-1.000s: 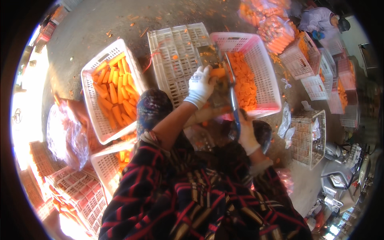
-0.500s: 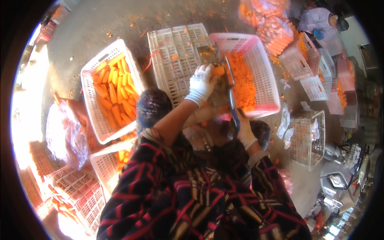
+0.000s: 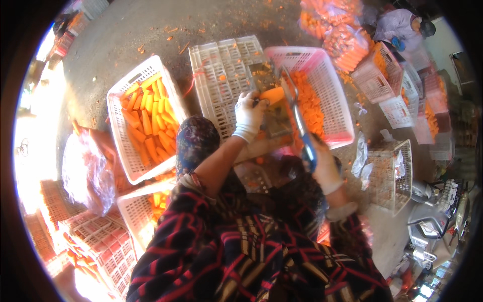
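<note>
Floor: grey and strewn with orange scraps, visible toward 12 o'clock (image 3: 166, 25).
Work surface: a pale slatted crate (image 3: 216, 75) near half past eleven, with a wet-looking board (image 3: 276, 123) at its right side.
Carrot: one peeled carrot (image 3: 273, 94) at 1 o'clock, over the board, its right end by the blade.
Left hand: white-gloved left hand (image 3: 250, 113) at 12 o'clock, fingers closed around the carrot's left end.
Right hand: pale, slightly blurred right hand (image 3: 325, 168) at 3 o'clock, wrapped around the blue handle of a long cutter (image 3: 300, 122); its blade points toward 1 o'clock. Whether blade and carrot touch, I cannot tell.
Cut pieces: a heap of orange chunks (image 3: 309, 103) in a white-and-pink crate (image 3: 334, 95) at 2 o'clock.
Whole carrots: a pile (image 3: 151, 118) in a white crate (image 3: 116, 131) near 10 o'clock.
Farther off: bagged carrots (image 3: 347, 48) at half past one; beyond them at 2 o'clock, a co-worker (image 3: 400, 27) bending forward.
</note>
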`<state>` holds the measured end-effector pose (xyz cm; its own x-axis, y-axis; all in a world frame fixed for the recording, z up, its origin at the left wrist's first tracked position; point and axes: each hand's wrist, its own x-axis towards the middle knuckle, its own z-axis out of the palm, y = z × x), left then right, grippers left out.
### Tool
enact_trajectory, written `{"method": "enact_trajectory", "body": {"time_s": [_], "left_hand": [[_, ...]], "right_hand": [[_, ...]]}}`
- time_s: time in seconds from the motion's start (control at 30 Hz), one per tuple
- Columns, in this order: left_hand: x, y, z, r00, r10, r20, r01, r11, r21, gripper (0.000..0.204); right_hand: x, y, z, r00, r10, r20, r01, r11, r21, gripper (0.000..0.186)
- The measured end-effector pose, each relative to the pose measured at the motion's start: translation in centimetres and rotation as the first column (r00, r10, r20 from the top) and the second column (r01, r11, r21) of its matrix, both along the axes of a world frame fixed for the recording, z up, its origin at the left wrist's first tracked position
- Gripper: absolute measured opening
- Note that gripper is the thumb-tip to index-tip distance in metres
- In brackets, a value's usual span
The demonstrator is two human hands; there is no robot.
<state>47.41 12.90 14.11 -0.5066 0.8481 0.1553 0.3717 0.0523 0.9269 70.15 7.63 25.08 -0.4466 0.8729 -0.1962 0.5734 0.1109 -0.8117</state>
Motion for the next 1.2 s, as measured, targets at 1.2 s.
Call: {"method": "enact_trajectory", "body": {"time_s": [1.2], "left_hand": [[1.6,1.7,1.5,0.992,-0.014,-0.122,0.015,1.000,0.000,0.034]], "right_hand": [[-3.4,-0.5,2.0,0.723,-0.629,-0.286,0.330,0.678,-0.657,0.024]]}}
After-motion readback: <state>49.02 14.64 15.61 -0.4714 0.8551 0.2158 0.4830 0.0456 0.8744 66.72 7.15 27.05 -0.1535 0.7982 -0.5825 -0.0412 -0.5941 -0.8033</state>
